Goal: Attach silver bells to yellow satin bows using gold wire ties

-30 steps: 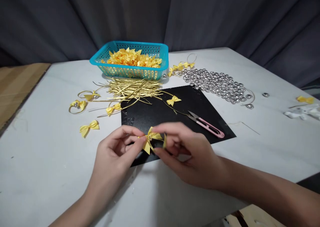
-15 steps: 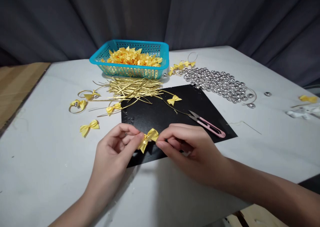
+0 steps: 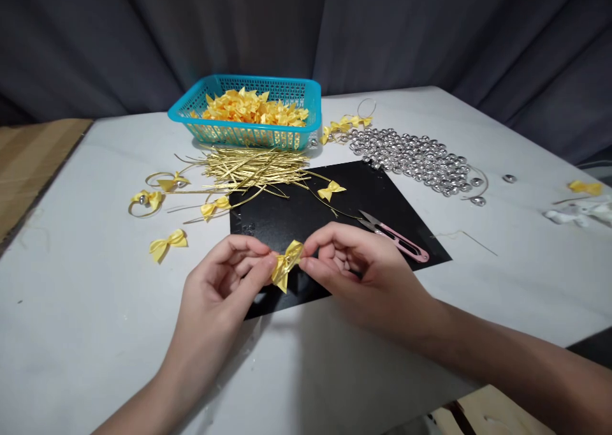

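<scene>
Head view: holding a yellow bow [image 3: 287,268] over a black mat [image 3: 287,215].
Left to right, with that as clock centre: past a loose bow [image 3: 168,245] at nine o'clock; pinching the yellow bow's left side between thumb and forefinger of the left hand [image 3: 213,294]; at three o'clock, with fingertips of the right hand [image 3: 368,282] close together, cannot tell whether pinching ribbon. Could twist or slip from a slackened left grip, or lose shape from too hard a tug; could nick a finger on snips [image 3: 412,248] near two-thirty through careless reaching.
</scene>
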`<state>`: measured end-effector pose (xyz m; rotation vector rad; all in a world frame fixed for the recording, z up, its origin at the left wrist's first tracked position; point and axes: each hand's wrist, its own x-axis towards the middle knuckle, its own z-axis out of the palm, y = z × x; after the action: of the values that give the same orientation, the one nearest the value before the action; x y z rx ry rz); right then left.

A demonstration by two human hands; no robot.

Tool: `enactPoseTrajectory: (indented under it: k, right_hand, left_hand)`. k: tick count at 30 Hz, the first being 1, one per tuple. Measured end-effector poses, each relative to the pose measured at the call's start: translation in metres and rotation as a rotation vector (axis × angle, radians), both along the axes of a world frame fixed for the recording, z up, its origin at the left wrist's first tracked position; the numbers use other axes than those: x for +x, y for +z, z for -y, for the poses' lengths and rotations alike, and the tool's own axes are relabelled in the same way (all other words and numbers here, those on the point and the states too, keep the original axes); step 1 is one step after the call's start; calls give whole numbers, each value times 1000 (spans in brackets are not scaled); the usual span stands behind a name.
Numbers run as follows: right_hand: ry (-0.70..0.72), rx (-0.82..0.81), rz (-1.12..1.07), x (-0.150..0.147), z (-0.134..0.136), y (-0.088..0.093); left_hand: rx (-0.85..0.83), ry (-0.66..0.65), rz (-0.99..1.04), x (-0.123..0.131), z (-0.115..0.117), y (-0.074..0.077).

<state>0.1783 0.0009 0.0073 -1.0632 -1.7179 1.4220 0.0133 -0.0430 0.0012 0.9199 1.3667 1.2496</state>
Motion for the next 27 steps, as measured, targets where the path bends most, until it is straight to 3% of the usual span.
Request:
enactPoseTrajectory:
  k: [5, 7, 10, 14, 17, 21, 27]
  right_hand:
    - [-4, -67, -2, -1, 0, 1]
    - [-30, -19, 7, 0, 2, -1]
    - [-56, 195, 40, 3, 3, -3]
    - [59, 508, 64, 7, 0, -5]
    - [94, 615, 73, 7, -2, -3]
    - [-3, 547, 134, 7, -3, -2]
    - [-111, 167, 37, 7, -8, 6]
  left_hand:
    - [20, -13, -45, 3, -1, 3]
    - [31, -10, -63, 4, -1, 2]
    - [63, -3, -98, 4, 0, 2]
    - [91, 0, -171, 5, 1, 3]
    - [108, 14, -232, 6, 1, 5]
    - [124, 63, -291, 7, 1, 5]
    - [132, 96, -315, 4, 0, 3]
